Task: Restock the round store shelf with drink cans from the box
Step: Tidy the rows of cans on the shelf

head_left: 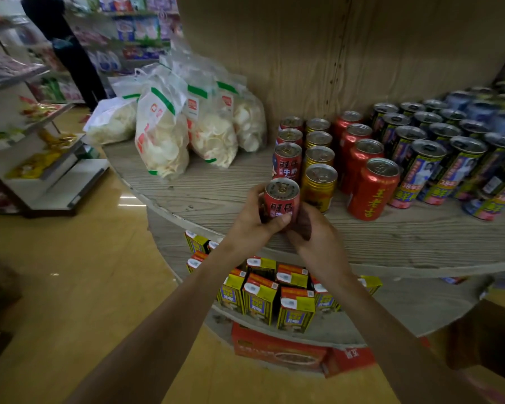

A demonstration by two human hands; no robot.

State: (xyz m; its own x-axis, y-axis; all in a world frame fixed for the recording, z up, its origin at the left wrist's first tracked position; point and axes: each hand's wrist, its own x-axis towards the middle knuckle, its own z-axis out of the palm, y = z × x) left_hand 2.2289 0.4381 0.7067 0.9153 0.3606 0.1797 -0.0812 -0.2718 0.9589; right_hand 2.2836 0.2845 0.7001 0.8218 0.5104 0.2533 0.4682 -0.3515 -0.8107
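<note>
two-handed grip (277,225) on cylindrical red can (281,199)

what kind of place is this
Most likely a small grocery shop: rows of drink cans on a round wooden shelf, bagged snacks beside them, and more stocked shelves across the aisle.

Counts, top tier of the round shelf (216,199):
- small red cans (287,161): 4, three in a line plus the held can (282,201)
- gold cans (318,186): 4, one line
- tall red cans (372,191): 4, one line
- dark printed cans (423,170): at least 12, more cut off at the right edge
- pale blue cans (484,109): several, too blurred to count
- bags of white crisps (161,135): 4 visible

Lower tier: yellow cartons (295,312), roughly 10, arms hide some.
Under the shelf: red box (280,348), 1.
Hands on the can: 2, left hand (250,221) and right hand (315,237).
Background: 1 person (67,48).
</note>
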